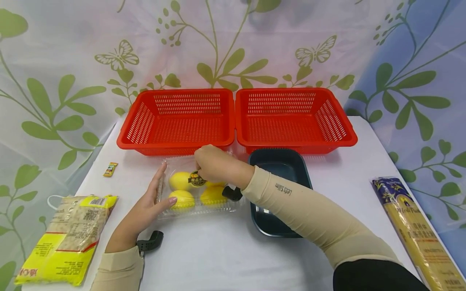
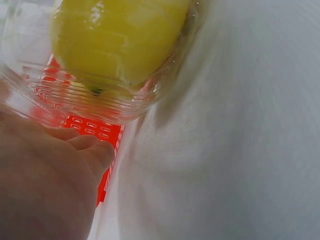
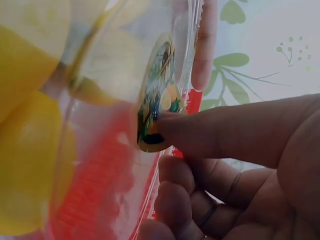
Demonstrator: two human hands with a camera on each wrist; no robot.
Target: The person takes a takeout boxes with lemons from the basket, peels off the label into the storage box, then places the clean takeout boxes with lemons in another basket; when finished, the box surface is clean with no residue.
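A clear plastic box (image 1: 218,211) with several yellow lemon-like fruits (image 1: 182,199) inside lies on the white table. A dark and gold sticker (image 3: 156,95) is on its lid. My left hand (image 1: 145,208) steadies the box's left side, fingers straight along the wall and thumb at the near left corner. Over the far part of the box, my right hand (image 1: 218,165) pinches the lid by the sticker. The right wrist view shows the thumb on the sticker and the other fingers curled by the lid's edge. From above, the right fingertips are hidden.
Two red baskets (image 1: 178,147) (image 1: 298,143) stand behind the box. A dark green tray (image 1: 260,220) lies under the right forearm. At left are a small yellow packet (image 1: 110,169) and a yellow-and-clear bag (image 1: 69,238); a spaghetti pack (image 1: 415,230) lies at right.
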